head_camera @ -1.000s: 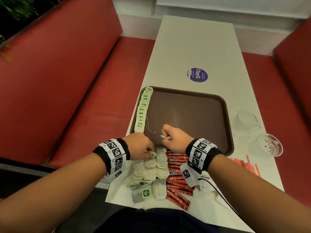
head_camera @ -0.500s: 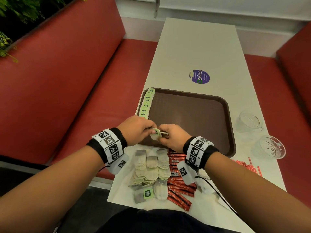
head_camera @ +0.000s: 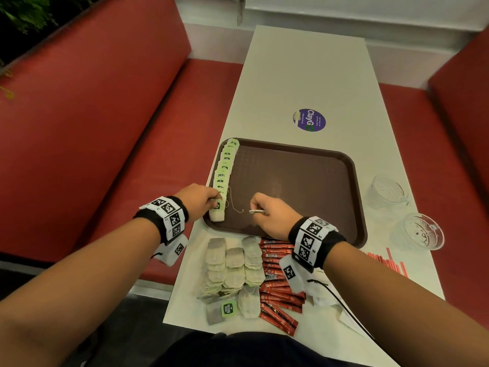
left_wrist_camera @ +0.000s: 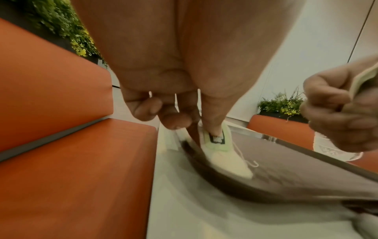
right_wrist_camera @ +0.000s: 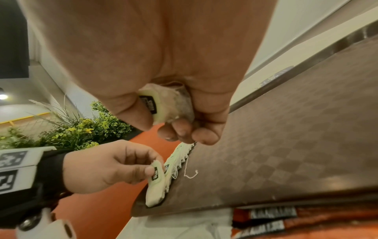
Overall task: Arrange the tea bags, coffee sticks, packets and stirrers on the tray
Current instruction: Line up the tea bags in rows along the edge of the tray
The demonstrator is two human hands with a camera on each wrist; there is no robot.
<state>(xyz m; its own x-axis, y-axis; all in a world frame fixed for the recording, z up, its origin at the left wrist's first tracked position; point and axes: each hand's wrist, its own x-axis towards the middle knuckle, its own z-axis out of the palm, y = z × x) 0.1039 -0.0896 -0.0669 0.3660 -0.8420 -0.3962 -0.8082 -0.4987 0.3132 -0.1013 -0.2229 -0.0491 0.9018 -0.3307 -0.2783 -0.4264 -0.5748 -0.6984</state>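
A brown tray (head_camera: 354, 197) lies on the white table. A row of green-tagged tea bags (head_camera: 225, 168) runs down its left rim. My left hand (head_camera: 203, 200) pinches the nearest tea bag (head_camera: 217, 213) at the row's near end, thumb on its green tag (left_wrist_camera: 216, 137). My right hand (head_camera: 267, 210) hovers over the tray's near part and grips another tea bag (right_wrist_camera: 163, 106) in its curled fingers. Loose tea bags (head_camera: 232, 266) and red coffee sticks (head_camera: 277, 287) are piled in front of the tray. Red stirrers (head_camera: 389, 260) lie at the right.
Two clear glass cups (head_camera: 386, 192) (head_camera: 420, 231) stand right of the tray. A round purple sticker (head_camera: 309, 120) is on the table beyond it. Red bench seats (head_camera: 105, 154) flank the table. White packets (head_camera: 320, 298) lie under my right wrist.
Both hands have risen from the loose pile onto the tray. The left hand has carried a tea bag left to the near end of the row; the right keeps its own.
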